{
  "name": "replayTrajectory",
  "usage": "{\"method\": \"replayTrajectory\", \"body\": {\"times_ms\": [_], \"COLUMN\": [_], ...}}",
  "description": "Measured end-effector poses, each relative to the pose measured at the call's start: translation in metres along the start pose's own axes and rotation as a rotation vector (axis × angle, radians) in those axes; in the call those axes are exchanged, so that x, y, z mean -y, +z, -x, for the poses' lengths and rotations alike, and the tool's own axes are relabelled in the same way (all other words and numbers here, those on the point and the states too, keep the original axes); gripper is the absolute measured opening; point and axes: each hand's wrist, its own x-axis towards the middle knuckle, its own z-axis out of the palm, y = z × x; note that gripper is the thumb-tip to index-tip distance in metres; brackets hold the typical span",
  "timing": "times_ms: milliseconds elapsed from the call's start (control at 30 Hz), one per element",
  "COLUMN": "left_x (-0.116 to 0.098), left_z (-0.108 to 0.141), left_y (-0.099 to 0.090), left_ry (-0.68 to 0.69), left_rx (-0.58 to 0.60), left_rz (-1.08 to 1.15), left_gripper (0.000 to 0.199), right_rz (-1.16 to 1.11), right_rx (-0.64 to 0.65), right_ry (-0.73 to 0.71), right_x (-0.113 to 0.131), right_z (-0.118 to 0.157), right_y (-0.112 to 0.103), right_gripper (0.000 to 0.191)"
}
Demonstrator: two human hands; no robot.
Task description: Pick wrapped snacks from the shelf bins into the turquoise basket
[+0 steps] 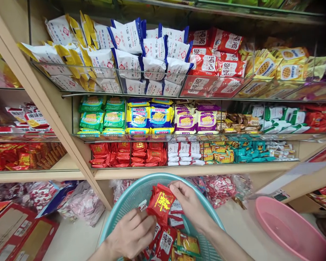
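Above a round, turquoise perforated plastic basket, the right hand grips the upper right edge of a shiny red plastic packet with yellow lettering between thumb and fingers. The left hand is curled at the packet's lower left side, its fingertips hidden, so whether it grips anything cannot be told. Beneath the hands, a red-and-white plastic packet lies in the basket beside a green-and-orange plastic packet, before wooden shelves of wrapped snacks.
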Motion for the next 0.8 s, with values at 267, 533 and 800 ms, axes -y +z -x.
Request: {"method": "replayTrajectory", "body": {"times_ms": [267,533,800], "left_x": [0.005,0.015,0.004], "left_z": [-0.012,-0.051,-0.051], "left_y": [-0.003,-0.008,-0.010], "left_ry": [-0.071,-0.439,-0.626], "left_rx": [0.074,0.449,0.519], "left_rz": [0.044,0.268,0.595], "left_gripper": [0.023,0.024,0.019], "right_rz": [0.397,0.630,0.466], "right_rx": [0.081,0.231,0.240], "right_ry": [-0.309,-0.410,-0.350], "right_x": [0.001,-0.005,-0.011], "right_z": [0.012,0.021,0.031], "right_y": [-0.007,-0.004,-0.003], "right_gripper": [0.021,0.016,0.016]}}
